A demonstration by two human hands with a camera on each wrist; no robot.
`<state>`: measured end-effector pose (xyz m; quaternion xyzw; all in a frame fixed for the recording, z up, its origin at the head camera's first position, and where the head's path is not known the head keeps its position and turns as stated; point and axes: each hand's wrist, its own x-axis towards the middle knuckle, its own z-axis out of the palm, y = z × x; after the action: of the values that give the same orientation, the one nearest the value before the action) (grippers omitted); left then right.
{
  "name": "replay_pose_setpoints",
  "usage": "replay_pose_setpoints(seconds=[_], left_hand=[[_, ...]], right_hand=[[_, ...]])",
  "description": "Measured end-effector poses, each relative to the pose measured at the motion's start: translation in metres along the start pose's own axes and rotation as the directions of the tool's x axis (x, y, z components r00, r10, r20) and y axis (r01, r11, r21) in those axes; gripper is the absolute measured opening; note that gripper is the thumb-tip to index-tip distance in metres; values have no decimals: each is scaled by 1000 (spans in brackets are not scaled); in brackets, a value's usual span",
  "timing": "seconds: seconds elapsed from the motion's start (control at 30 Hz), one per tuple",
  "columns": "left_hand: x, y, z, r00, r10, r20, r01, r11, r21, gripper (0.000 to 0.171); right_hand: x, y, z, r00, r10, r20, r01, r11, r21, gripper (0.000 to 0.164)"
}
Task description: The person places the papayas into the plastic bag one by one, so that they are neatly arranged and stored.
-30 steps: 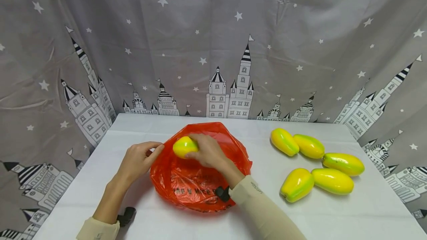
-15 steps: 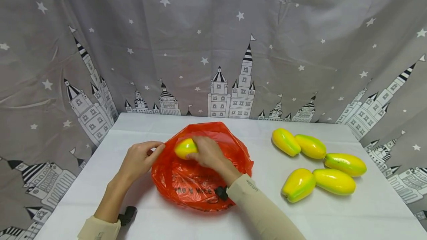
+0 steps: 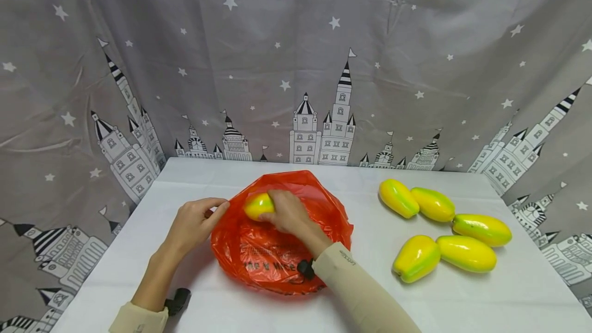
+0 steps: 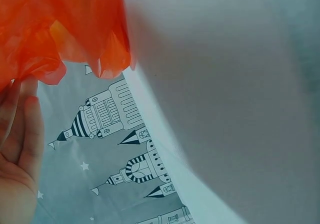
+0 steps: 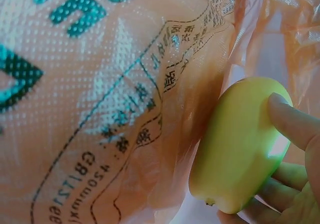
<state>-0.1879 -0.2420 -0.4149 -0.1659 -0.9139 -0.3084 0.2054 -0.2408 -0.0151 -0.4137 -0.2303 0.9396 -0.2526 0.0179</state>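
A thin red plastic bag [image 3: 273, 276] with dark print lies spread on the white table, its mouth facing up. At its left rim, my left hand [image 3: 190, 225] pinches the edge between thumb and fingers; in the left wrist view, the left hand's fingers [image 4: 33, 129] reach up to the bag [image 4: 30, 29]. Inside the mouth, my right hand [image 3: 291, 213] grips a glossy yellow-green papaya [image 3: 259, 206]. The right wrist view has the papaya [image 5: 235, 149] held with the thumb on one side and the fingers beneath, close by the bag's printed wall [image 5: 125, 109].
Several more papayas [image 3: 466, 254] lie grouped on the right of the white table [image 3: 361, 292]. A grey curtain [image 3: 259, 30] printed with castles and stars hangs behind the table and along its sides.
The right hand has lowered the papaya slightly into the bag and tilted it a little. The left hand stays at the rim. The whole head view has shifted slightly.
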Motion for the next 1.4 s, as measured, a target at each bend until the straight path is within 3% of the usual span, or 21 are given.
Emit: replay_pose_setpoints(seconds=[0.3, 0.77, 1.4], left_hand=[[0, -1, 0, 999, 30, -24, -30, 1000, 4, 12], [-1, 1, 1, 1000, 7, 1, -7, 1000, 1, 15], [-1, 1, 1, 999, 28, -18, -28, 1000, 10, 14]], right_hand=[[0, 2, 3, 1000, -13, 7, 14, 999, -35, 45], [-1, 3, 3, 1000, -24, 4, 24, 995, -97, 46], [-10, -5, 5, 997, -67, -30, 61, 983, -174, 60]])
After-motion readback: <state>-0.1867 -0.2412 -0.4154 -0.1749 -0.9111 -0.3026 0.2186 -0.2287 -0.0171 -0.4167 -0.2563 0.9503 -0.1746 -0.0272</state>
